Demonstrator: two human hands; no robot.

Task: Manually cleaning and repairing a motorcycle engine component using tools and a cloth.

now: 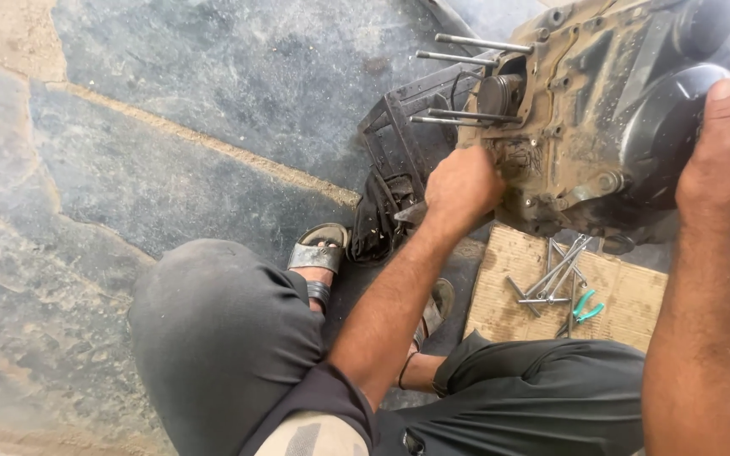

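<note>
outdoors, stone-slab floor [171,101]: both grips closed on engine case [585,110], cardboard [509,287] w/ tools below

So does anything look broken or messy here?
The engine is caked in brown grime and sits tilted on a dark frame while the left hand and right hand grip it. Long bolts and tools lie jumbled on a cardboard piece. Nothing looks clearly broken.

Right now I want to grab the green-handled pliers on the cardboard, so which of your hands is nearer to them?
Left. The left hand is on the engine's lower edge, up-left of the pliers; the right hand grips the engine's black cover, farther up and to their right.
</note>
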